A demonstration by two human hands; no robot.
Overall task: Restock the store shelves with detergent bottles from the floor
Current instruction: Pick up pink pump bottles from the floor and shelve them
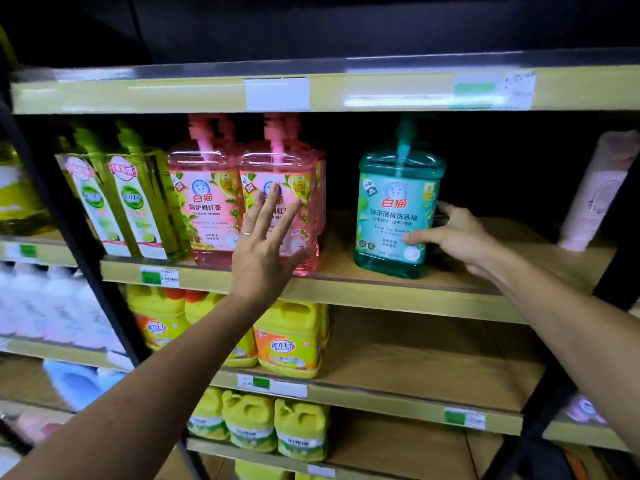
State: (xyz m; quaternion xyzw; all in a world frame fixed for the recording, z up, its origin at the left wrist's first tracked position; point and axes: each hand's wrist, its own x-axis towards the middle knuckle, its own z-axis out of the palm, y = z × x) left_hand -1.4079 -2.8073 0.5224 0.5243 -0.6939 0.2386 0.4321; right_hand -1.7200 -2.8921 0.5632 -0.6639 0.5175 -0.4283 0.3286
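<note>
Head view, my entry: right hand (457, 237) clamped on teal pump detergent bottle (398, 216), upright on middle shelf (346, 289); left hand (266, 247), fingers splayed, flat against pink pump bottle (280, 188).

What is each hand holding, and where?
Right hand grips the teal pump bottle by its lower right side. Left hand, fingers spread, holds nothing.

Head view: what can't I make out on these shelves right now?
- Floor stock: out of frame.
- Pump tops of the pink bottles and teal bottle: blurred, partly lost in shadow under the upper shelf.
- Right hand fingers: hidden behind the teal bottle.
- Price tags: too blurred to read.
- Left hand: whether it touches the pink bottle is unclear.
</note>
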